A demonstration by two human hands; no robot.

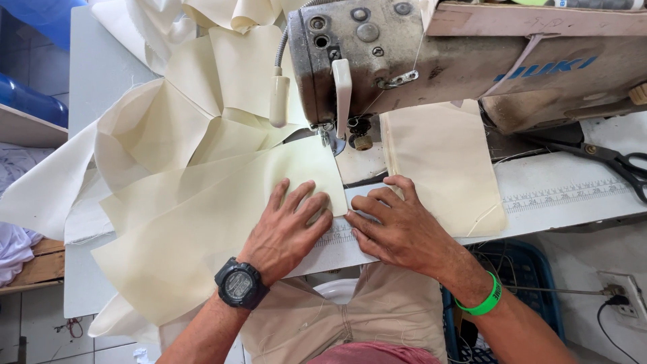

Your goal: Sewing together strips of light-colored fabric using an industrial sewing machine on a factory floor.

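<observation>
hands flat and open, left hand (pixel 286 229) on cream fabric (pixel 202 222), right hand (pixel 397 226) beside stacked pieces (pixel 445 162), sewing machine (pixel 404 54) ahead, scissors (pixel 617 162) right

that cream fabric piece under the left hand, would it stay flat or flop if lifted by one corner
The cream fabric piece would probably flop: pieces behind it already lie in soft folds and drape off the table. It looks thin, so likely light. It may slide easily on the smooth top, which fits the left hand pressing flat on it.

Black scissors (pixel 623 165), blue basket (pixel 532 280)
</observation>
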